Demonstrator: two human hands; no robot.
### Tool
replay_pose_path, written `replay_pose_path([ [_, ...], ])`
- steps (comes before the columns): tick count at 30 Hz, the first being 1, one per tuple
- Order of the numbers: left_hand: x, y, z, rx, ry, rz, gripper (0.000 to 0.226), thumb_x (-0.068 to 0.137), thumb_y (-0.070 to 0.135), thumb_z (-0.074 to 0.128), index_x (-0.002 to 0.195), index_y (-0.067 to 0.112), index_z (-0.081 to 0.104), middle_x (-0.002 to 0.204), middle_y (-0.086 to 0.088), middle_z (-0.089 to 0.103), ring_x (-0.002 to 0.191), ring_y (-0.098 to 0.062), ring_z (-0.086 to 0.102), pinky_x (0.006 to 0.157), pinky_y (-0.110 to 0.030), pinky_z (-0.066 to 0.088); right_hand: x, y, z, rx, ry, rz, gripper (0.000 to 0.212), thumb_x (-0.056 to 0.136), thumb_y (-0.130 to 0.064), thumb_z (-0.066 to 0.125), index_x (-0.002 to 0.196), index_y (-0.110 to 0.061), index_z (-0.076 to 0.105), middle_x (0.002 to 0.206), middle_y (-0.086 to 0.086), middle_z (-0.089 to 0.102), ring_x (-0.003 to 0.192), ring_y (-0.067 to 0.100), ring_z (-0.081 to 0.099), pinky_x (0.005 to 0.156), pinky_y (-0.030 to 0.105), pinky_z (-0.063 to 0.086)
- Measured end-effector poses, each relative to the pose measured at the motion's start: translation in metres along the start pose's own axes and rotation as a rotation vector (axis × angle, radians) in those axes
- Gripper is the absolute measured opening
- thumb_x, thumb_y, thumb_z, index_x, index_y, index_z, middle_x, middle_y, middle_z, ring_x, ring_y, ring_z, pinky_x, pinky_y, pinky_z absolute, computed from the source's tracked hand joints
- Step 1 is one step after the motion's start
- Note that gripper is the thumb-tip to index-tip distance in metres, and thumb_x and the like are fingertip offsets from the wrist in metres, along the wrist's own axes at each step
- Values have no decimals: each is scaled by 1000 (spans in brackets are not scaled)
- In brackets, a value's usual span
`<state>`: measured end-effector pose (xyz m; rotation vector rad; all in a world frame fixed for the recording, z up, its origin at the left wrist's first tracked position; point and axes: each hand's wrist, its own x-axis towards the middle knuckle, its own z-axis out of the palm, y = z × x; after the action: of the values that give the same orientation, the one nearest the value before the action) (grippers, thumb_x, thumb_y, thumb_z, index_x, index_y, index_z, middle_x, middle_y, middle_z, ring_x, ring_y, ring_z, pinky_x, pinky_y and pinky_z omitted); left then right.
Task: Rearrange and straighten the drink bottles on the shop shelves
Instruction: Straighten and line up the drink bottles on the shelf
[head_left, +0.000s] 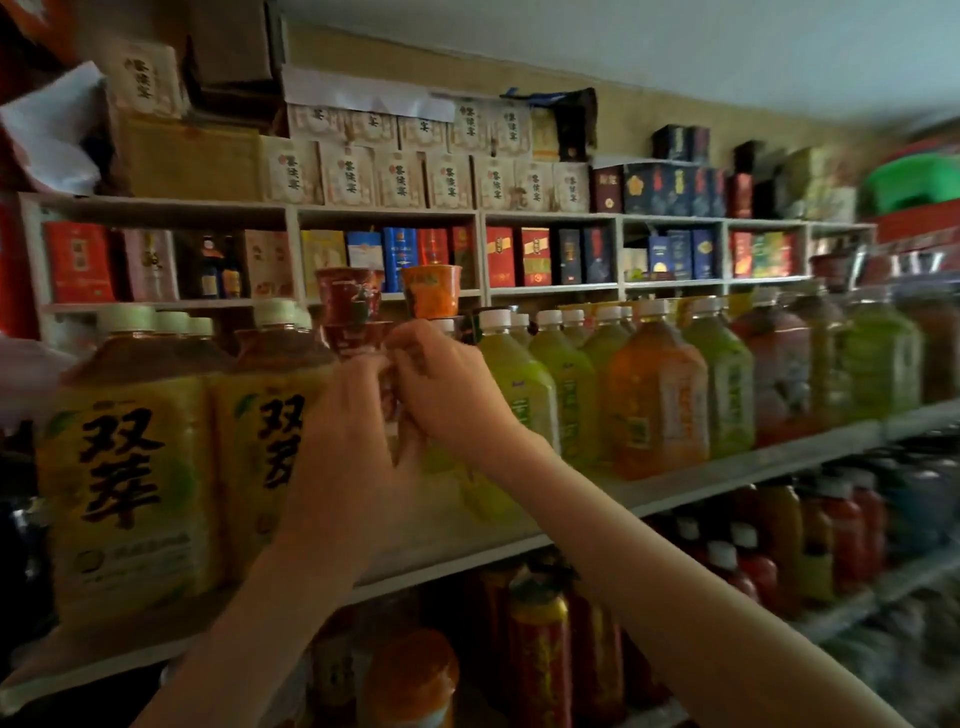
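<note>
Large drink bottles stand in rows on a grey shop shelf (727, 475): two yellow-labelled tea bottles (130, 467) at the left, green bottles (519, 384) and an orange bottle (657, 395) to the right. Both my hands reach into the gap between the yellow and green bottles. My left hand (348, 447) and my right hand (447, 379) meet around a dark red item (358, 338) under stacked red and orange cups (431, 291). What the fingers hold is blurred and mostly hidden.
Boxed goods fill the upper cubby shelves (389, 210) and the top. A lower shelf holds red and orange bottles (540, 644). More bottles run off to the right (883, 358), blurred. A green basin (914, 182) sits high at the right.
</note>
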<state>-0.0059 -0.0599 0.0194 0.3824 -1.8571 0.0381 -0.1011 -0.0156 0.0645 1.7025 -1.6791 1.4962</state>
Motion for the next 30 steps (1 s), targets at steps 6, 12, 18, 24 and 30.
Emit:
replay_pose_path([
  [6,-2,48,46,-267,-122,48,39,87,19,61,122,13,44,115,-1,55,96,-11,54,73,-21,43,-26,36,-62,-138,37,66,21,92,-6,44,104,-6,60,98,8,67,86,21,61,72,33,50],
  [12,-2,106,97,-454,-257,-44,29,92,23,54,119,23,44,105,13,53,88,0,54,65,-11,40,-53,79,-128,-182,23,146,21,94,-9,45,106,-8,62,99,3,67,86,14,61,73,23,50],
  [18,2,172,160,-482,-304,-75,25,90,21,59,106,30,43,92,25,51,81,7,53,60,-8,41,-76,133,-199,-221,5,172,22,94,-13,47,110,-12,62,101,2,65,90,16,62,77,25,52],
  [24,18,241,225,-425,-276,-25,29,89,37,55,114,26,47,91,17,54,82,2,56,67,-20,50,-86,202,-300,-282,159,210,20,94,-16,49,109,-17,61,94,-2,67,79,13,61,68,24,49],
  [30,38,280,280,-257,-237,125,36,87,19,63,120,15,50,110,0,59,96,-12,59,75,-20,48,-60,293,-386,-254,390,412,30,95,-26,49,120,-10,50,84,-5,58,77,14,60,61,27,51],
])
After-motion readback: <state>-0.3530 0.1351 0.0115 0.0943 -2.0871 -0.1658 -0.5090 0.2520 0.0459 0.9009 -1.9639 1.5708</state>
